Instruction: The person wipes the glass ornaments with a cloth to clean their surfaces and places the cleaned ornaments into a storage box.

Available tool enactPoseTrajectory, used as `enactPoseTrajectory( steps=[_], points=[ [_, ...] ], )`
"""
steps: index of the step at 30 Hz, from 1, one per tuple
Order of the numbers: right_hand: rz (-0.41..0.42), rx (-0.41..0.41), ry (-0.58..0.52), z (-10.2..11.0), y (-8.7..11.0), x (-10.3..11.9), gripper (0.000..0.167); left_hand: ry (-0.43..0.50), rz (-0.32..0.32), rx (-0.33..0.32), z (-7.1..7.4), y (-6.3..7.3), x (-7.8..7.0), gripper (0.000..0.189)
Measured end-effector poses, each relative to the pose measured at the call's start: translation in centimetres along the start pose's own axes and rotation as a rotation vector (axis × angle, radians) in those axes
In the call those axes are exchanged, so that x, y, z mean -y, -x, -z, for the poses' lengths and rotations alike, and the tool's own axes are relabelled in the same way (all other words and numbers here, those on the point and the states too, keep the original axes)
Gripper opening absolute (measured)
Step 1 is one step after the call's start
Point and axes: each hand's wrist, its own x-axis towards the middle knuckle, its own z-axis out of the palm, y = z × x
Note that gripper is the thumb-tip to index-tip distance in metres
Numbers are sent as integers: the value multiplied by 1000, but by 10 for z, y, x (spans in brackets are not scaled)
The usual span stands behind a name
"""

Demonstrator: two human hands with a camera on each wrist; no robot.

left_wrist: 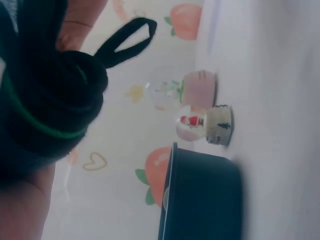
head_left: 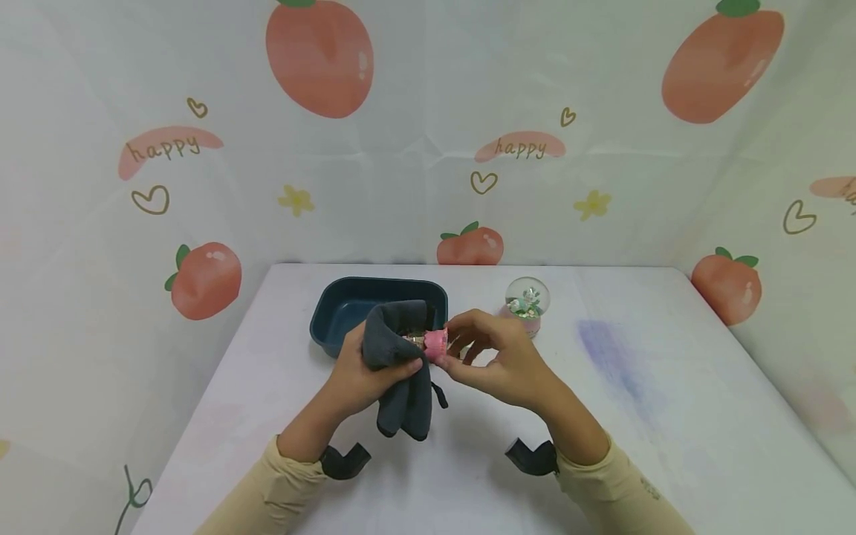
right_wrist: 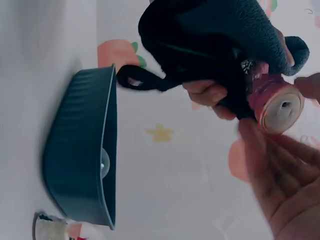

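In the head view my left hand (head_left: 361, 379) grips a folded dark grey cloth (head_left: 394, 349) wrapped around a small snow globe. The globe's pink base (head_left: 436, 345) sticks out on the right, while the cloth covers most of the rest. My right hand (head_left: 504, 360) pinches that base between thumb and fingers. From the right wrist, the white underside of the snow globe (right_wrist: 282, 110) faces the camera, with the right hand (right_wrist: 285, 185) at its rim. A hanging loop (left_wrist: 127, 42) dangles from the cloth in the left wrist view.
Behind the hands, to the left, stands a dark blue basin (head_left: 328, 338); a clear rounded thing (right_wrist: 104, 162) shows inside it. A pink-based snow globe (head_left: 524, 305) stands at the back right. Beside it in the left wrist view is a smaller Santa snow globe (left_wrist: 217, 125).
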Motion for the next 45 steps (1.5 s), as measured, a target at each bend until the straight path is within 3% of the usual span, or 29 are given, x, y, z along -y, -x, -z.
enactPoseTrajectory(
  steps=[5,7,9,13,16,18,23,25,27,30,33,36,45],
  points=[
    [159,-7,25,1,-2,0,53,-15,37,-12,0,0,-2,55],
    [172,-11,43,1,-3,1,55,-13,49,-16,0,-1,-2,54],
    [120,-9,44,1,-2,2,57,-5,58,-14,1,-1,-3,54],
    [-74,15,56,1,0,4,49,11,69,-13,1,-1,-3,53],
    [-124,43,68,0,1,3,39,15,78,-16,0,-1,-3,52],
    [-87,43,64,-1,1,3,39,15,81,-17,0,-1,-3,51],
    [124,12,51,-2,-2,1,51,4,106,-24,1,-2,-2,50],
    [172,7,55,-2,-3,1,53,-4,114,-27,1,-2,-2,50],
    [155,8,61,-2,-3,1,57,-8,110,-25,1,-1,-1,51],
    [59,7,76,-2,-1,3,57,-3,91,-20,1,0,-2,52],
    [-37,19,84,-2,0,4,47,7,79,-14,0,1,-3,53],
    [-71,34,83,-2,0,4,38,2,80,-13,0,1,-5,53],
    [122,31,74,-2,-3,2,52,-22,100,-30,1,0,-3,53]
  ],
)
